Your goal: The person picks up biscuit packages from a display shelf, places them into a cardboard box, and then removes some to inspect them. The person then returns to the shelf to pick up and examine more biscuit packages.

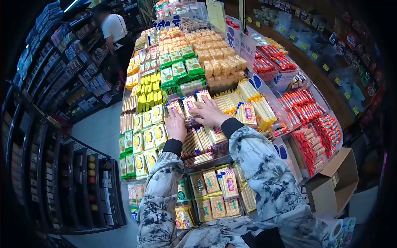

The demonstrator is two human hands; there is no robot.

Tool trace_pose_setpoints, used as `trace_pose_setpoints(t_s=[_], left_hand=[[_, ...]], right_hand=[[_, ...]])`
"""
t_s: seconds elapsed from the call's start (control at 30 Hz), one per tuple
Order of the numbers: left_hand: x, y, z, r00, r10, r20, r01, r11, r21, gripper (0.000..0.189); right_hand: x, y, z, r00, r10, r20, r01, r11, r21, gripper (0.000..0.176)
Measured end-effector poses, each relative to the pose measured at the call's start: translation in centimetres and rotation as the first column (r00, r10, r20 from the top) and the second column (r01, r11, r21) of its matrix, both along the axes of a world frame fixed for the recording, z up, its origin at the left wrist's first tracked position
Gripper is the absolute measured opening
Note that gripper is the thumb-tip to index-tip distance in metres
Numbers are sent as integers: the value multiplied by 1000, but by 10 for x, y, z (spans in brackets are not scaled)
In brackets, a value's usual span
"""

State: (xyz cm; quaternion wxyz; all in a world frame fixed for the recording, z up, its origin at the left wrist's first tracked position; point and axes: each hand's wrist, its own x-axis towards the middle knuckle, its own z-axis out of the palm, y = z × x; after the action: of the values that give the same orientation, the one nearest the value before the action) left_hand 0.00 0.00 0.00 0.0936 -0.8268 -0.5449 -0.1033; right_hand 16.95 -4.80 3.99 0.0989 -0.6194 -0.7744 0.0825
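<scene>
My left hand [176, 126] reaches into a bin of wrapped biscuit packets, its fingers stretched forward against a packet with a striped top [175, 108]. Beside it, my right hand [211, 113] lies across the same row with its fingers spread, touching another striped-top packet [190, 103]. A third such packet [203, 96] sits just beyond the right fingers. Below my hands, thin packets stand on edge in tight rows [196, 140]. White-and-yellow packets [149, 136] fill the section left of my left hand, and yellow-ended packets [248, 113] lie right of my right wrist.
Green packets [178, 71] and bagged tan snacks [223, 65] lie farther up the display. Red-wrapped snacks [304, 105] fill bins on the right, above an open cardboard box [333, 182]. A dark rack [78, 186] stands left across the aisle. A person in a white top [114, 27] stands farther back.
</scene>
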Motion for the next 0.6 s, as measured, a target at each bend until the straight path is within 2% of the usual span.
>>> trace_pose_setpoints(t_s=[0.07,0.1,0.17,0.3,0.37,0.4,0.43,0.5,0.6], left_hand=[[-1,-1,-1,999,-31,-5,32,998,62,62],[-4,2,-5,999,-32,-9,33,998,61,62],[-5,5,-15,992,-104,71,88,975,206,60],[-4,2,-5,985,-118,129,99,984,151,61],[-4,-1,0,967,-119,225,109,992,54,64],[-4,-3,3,967,-119,225,110,993,53,64],[-5,-4,6,959,-113,259,109,994,33,65],[-4,-5,11,950,-107,292,107,994,14,65],[-2,-2,13,915,-50,400,90,993,-80,65]], right_hand=[[1,-1,-3,999,11,-37,-7,994,109,45],[0,1,-4,999,10,-40,-6,994,109,45],[2,1,-7,993,41,-113,-15,974,224,43],[4,3,-3,972,-20,-234,93,948,305,42],[11,14,-9,922,-71,-381,230,892,388,41],[16,15,-10,889,-125,-440,300,886,354,41],[19,16,-12,889,-127,-440,301,887,351,41],[23,19,-14,818,-256,-515,429,867,252,42],[28,19,-15,792,-304,-529,447,879,165,44]])
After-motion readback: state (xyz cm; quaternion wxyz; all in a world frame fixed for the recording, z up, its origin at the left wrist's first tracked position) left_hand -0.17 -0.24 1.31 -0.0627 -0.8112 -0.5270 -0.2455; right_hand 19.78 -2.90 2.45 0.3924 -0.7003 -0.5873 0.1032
